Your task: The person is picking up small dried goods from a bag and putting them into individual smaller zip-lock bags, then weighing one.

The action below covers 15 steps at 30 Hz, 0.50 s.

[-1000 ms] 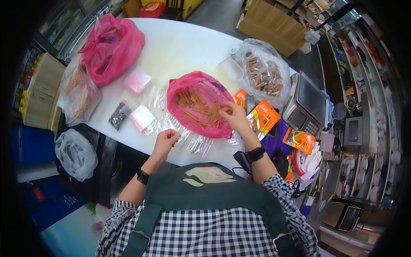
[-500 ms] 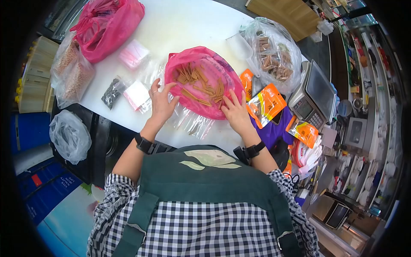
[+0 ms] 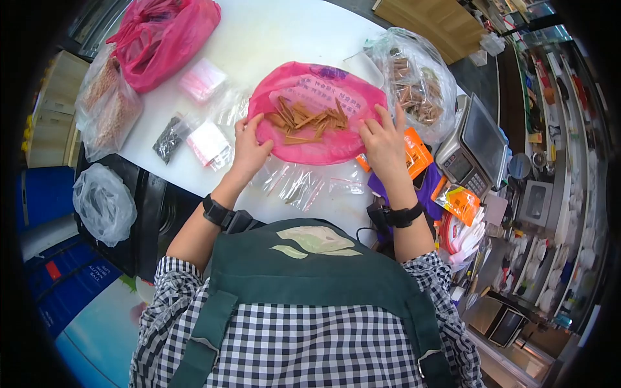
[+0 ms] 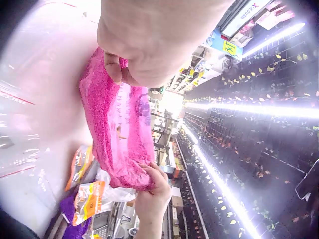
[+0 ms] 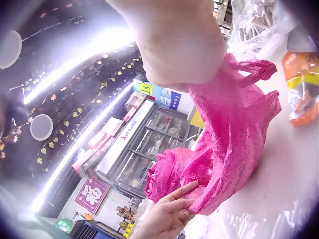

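Observation:
A pink plastic bag point(image 3: 336, 150) with printed writing lies open-mouthed in front of the person, brown sticks point(image 3: 304, 123) gathered inside it. The left hand point(image 3: 249, 150) pinches its left rim; the right hand point(image 3: 386, 145) grips the right rim. From the left wrist view, the bag point(image 4: 102, 119) stretches between both hands, with the right hand point(image 4: 153, 191) at its far end. In the right wrist view the bag's side point(image 5: 234, 134) hangs in folds, and the left hand point(image 5: 167, 216) holds the other edge.
Flat clear zip bags point(image 3: 294, 187) lie just below the pink bag. Small bag packs point(image 3: 210, 143) and another pink bag point(image 3: 165, 42) are at the left. On the right are a clear bag of brown pieces point(image 3: 420, 87), orange packets point(image 3: 458, 200) and a scale point(image 3: 460, 161).
The left hand has moved up to the pink bag's left rim and the right hand to its right rim; both have taken hold. The bag is spread wider, its sticks bunched toward the middle.

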Tool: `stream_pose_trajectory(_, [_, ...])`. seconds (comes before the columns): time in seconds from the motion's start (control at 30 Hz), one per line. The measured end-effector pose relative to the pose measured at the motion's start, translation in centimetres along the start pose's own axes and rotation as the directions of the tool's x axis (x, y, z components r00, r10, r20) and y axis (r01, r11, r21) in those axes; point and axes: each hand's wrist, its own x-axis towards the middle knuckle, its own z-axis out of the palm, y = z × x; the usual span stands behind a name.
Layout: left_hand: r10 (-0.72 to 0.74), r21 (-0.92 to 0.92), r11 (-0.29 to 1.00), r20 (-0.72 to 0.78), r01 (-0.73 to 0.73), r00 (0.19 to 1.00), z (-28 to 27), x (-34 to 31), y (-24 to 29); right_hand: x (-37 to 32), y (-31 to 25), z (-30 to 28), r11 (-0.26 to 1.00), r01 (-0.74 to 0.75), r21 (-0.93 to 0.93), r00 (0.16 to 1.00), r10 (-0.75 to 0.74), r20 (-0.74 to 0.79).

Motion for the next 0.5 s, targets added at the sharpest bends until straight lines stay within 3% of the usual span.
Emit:
stream_pose_trajectory(0.1, [0.069, 0.122, 0.99, 0.017, -0.071, 0.997, 0.9, -1.4, -3.3, -2.1, -0.2, 2.5, 0.999, 0.032, -0.008, 0.994, -0.031, 0.107])
stream_pose_trajectory(0.23, [0.133, 0.118, 0.984, -0.008, -0.131, 0.991, 1.3, -2.3, -4.4, -3.3, -1.8, 2.3, 0.999, -0.011, -0.043, 0.977, 0.02, 0.212])
stream_pose_trajectory(0.3, [0.009, -0.056, 0.998, 0.002, -0.009, 1.0, 1.5, -2.0, -3.6, -2.3, -3.3, 1.8, 0.972, 0.079, 0.222, 0.979, -0.118, 0.167])
stream_pose_trajectory(0.33, [0.009, -0.056, 0.998, 0.002, -0.009, 1.0, 1.7, -1.9, -3.0, -2.1, -4.5, 2.1, 0.972, 0.079, 0.222, 0.979, -0.118, 0.167])
stream_pose_trajectory(0.4, [-0.053, -0.168, 0.984, 0.011, 0.055, 0.999, 2.0, -1.8, -1.6, -2.4, -7.0, 3.2, 0.834, -0.039, 0.55, 0.974, -0.092, 0.208])
stream_pose_trajectory(0.43, [-0.051, -0.169, 0.984, 0.01, 0.052, 0.999, 2.1, -1.6, -0.6, -3.0, -7.0, 4.5, 0.835, -0.037, 0.549, 0.974, -0.093, 0.206])
stream_pose_trajectory(0.5, [-0.123, -0.286, 0.949, 0.064, 0.136, 0.99, 1.6, -1.4, 1.3, -3.6, -6.8, 7.1, 0.972, 0.015, 0.236, 0.954, -0.084, 0.289])
